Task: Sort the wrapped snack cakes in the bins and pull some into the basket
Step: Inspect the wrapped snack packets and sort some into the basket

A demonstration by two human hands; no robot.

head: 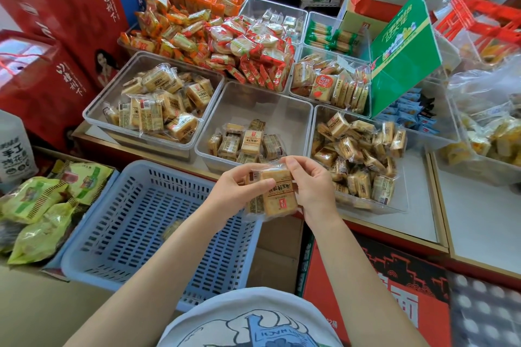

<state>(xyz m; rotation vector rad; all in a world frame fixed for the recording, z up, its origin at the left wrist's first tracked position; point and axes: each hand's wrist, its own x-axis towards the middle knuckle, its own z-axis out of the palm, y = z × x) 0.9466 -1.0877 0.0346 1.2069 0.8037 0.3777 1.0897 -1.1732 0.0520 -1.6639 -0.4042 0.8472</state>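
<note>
Holding one wrapped snack cake (pixel 273 191) up in both hands, just over the near right corner of the blue basket (pixel 141 222) and in front of the middle bin (pixel 293 110). Gripping it from the left side with the left hand (pixel 239 191), fingers (pixel 255 186) curled across the wrapper front. Pinching its top right edge with the right hand (pixel 313 186), thumb and fingertip closing on the clear film.

Judging this as the checking step, with the drop into the basket likely next. Worth keeping the grip on the film edges rather than squeezing the soft cake, since pressing could crush it. Turning the label upward helps with reading it and matching it against the like packs in the middle bin. Lowering it over the slatted floor of the basket before letting go, rather than tossing, should be keeping it from sliding off the rim; the wrapper looks slick.

Lying in the basket already, possibly one pack (pixel 172 229), though blurred. Sitting to the left, a fuller bin (pixel 95 113) of similar packs, and to the right another bin (pixel 400 205) heaped with smaller ones. Standing behind, a green sign (pixel 403 56) on the table (pixel 423 222).
</note>
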